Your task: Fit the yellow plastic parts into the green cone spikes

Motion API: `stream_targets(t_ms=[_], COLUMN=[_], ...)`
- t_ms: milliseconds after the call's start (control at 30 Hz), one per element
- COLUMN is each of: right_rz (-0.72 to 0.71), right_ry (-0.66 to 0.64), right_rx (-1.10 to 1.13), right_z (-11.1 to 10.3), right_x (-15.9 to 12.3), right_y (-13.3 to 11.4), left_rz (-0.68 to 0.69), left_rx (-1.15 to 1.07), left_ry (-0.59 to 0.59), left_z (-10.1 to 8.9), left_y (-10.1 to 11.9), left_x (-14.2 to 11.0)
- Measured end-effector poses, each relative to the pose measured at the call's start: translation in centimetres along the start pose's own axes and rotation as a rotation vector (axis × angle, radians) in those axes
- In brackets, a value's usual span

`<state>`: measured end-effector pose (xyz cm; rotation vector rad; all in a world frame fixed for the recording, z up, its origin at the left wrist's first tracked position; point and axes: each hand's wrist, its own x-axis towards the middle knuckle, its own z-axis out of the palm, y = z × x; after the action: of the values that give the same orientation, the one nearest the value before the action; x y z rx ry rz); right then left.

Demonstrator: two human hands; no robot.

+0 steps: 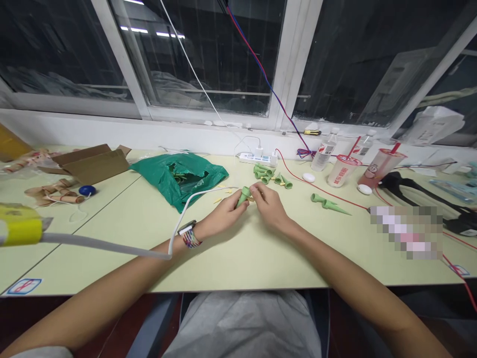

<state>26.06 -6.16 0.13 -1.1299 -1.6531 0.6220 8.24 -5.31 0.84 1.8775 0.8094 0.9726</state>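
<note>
My left hand (223, 215) is closed around a green cone-shaped plastic piece (244, 194), whose round, wider end points up and away from me. Close beside it, my right hand (270, 206) has its fingers bent together near the piece's rim. A small yellowish bit shows between the two hands, but what my right fingertips hold is hidden. Similar green cone pieces (263, 172) lie in a cluster beyond my right hand, with small yellow bits among them. Two more green cones (333, 206) lie farther right. Small yellow pieces (217, 201) are scattered beyond my left hand.
A torn green plastic bag (156, 174) with green pieces inside sits at back left, near a cardboard box (97, 166) and a wooden toy (55, 191). A white cable (112, 244) crosses my left forearm. Drink cups (343, 170), bottles (323, 153) and a power strip (255, 158) stand along the back.
</note>
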Motion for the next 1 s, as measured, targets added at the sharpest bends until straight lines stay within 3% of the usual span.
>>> stream_targets(t_ms=[100,233,433,533,633,767,1000], right_rz=[-0.106,-0.151,-0.229,-0.15,0.04,0.249,0.344], right_ry=[-0.123,-0.192,0.062,0.256,0.275,0.177,0.029], right_rx=[-0.103,-0.184,-0.425,-0.648,-0.88,-1.124,-1.151], right_z=[-1.1,-2.6,-8.4,-10.3,-10.1,-8.2,-7.0], right_x=[0.2,0.2,2.7,4.9,6.7,8.2,9.7], right_y=[-1.1,-1.6,2.0,4.8,6.8,7.7,7.7], left_rz=[0.108,0.151,0.093,0.086,0.091,0.108,0.107], left_rx=[0.267,0.391,0.458,0.479,0.5,0.53,0.585], left_ry=[-0.08,-0.101,-0.016,-0.002,-0.02,-0.021,0.101], left_z=[-0.2,-0.3,-1.0,-1.2,-1.1,-1.0,-2.8], left_y=[0.0,0.0,-0.1,-0.4,-0.6,-0.6,-1.0], left_x=[-0.4,-0.7,-0.3,-0.1,-0.2,-0.3,0.8])
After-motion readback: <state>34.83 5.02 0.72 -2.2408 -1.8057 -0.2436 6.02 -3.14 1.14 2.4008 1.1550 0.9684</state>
